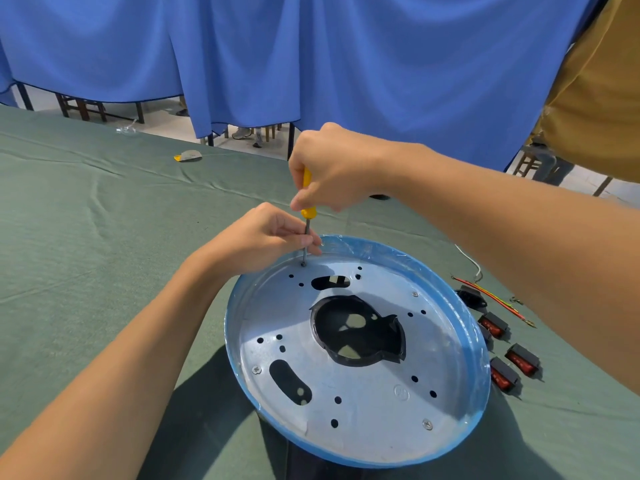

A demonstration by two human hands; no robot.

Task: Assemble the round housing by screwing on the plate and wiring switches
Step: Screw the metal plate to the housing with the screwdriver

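Driving what looks like the fourth screw: the right hand (pixel 332 168) is wrapped round the yellow handle of the screwdriver (pixel 307 213). The blade stands upright with its tip down on a screw (pixel 303 264) at the far edge of the plate (pixel 374 403). The left hand (pixel 263 237) pinches the steel shaft just above the tip to steady it. Both hands are closed on the one tool, stacked close together.

On progress, three seated screws (pixel 427 424) sit flush at far right, near left and near right. This far one is probably the last fixing, though I cannot tell how deep it has gone because the fingers crowd it. The wiring is all to come. Red rocker switches (pixel 522 362) lie loose on the green cloth (pixel 86 220) to the right of the housing (pixel 483 341). A black socket (pixel 471 296) and thin wires (pixel 491 297) lie just beyond them, and nothing is connected.

The housing sits right in front of the person, open side up. It is a shallow round pan with blue film on its rim. The dull silver plate lies inside it, punched with small round holes and two oblong slots. Black moulding shows through a large irregular opening at its centre.
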